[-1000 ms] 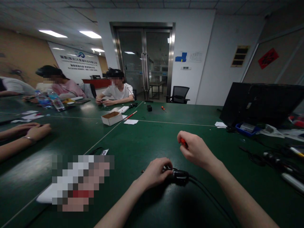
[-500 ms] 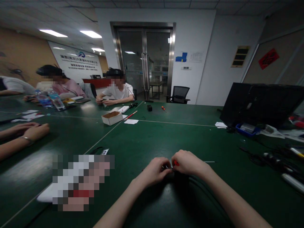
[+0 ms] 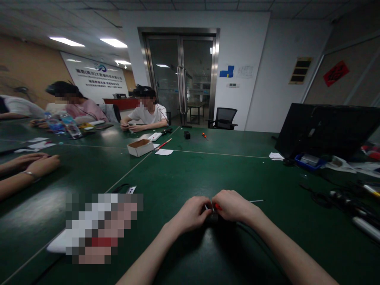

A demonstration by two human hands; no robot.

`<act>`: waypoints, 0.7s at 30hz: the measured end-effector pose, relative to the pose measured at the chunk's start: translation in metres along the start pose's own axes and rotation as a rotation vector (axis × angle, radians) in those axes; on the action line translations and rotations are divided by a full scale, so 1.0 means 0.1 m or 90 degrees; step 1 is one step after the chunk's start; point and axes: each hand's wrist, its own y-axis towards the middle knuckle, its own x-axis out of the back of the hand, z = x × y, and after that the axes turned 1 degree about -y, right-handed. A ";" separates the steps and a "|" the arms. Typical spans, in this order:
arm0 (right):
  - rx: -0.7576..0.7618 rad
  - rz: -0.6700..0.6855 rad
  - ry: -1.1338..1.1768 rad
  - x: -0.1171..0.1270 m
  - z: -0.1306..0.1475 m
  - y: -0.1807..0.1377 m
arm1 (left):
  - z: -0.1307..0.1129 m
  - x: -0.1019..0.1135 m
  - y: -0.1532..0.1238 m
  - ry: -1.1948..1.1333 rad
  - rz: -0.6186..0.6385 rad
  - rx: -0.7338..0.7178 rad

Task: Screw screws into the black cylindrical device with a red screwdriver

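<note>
My left hand (image 3: 194,213) and my right hand (image 3: 230,206) meet low over the green table, fingers bent inward and nearly touching. Closed around a red-handled screwdriver (image 3: 218,206) is my right hand; a thin metal shaft shows beyond the wrist, pointing right. My left hand is closed at a small dark object (image 3: 211,217), mostly hidden by fingers and shadow, so its kind cannot be told. A dark cable (image 3: 252,233) runs on the table beneath my right forearm.
To the left lie a blurred-out flat item (image 3: 56,242) and a co-worker's hands (image 3: 44,164). Ahead are a white open box (image 3: 139,149), a small black block (image 3: 187,135) and an orange screwdriver (image 3: 204,136). On the right stand a monitor (image 3: 326,132), a blue tray (image 3: 308,162) and cables.
My right hand has shifted slightly left, toward my left hand. The metal shaft has moved left with it and tilts a little more upward.
</note>
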 end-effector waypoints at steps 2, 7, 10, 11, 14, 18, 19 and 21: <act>0.000 -0.006 0.006 0.00 -0.02 0.00 | 0.00 0.00 0.00 0.003 0.000 0.003; -0.045 -0.039 0.015 -0.05 -0.13 0.08 | -0.03 0.01 0.00 0.020 0.005 0.010; -0.074 -0.041 0.022 -0.13 -0.20 0.17 | -0.05 0.02 -0.01 0.030 0.009 0.011; -0.080 -0.038 0.025 -0.15 -0.22 0.19 | -0.05 0.02 -0.01 0.030 0.011 0.012; -0.091 -0.035 0.037 -0.20 -0.28 0.24 | -0.04 0.04 -0.02 0.028 0.024 0.017; -0.111 -0.041 0.049 -0.12 -0.39 0.21 | -0.01 0.07 -0.03 0.039 0.058 0.035; -0.118 -0.044 0.051 -0.08 -0.41 0.18 | 0.00 0.08 -0.03 0.042 0.064 0.036; -0.121 -0.043 0.056 0.00 -0.42 0.08 | 0.00 0.09 -0.03 0.045 0.066 0.031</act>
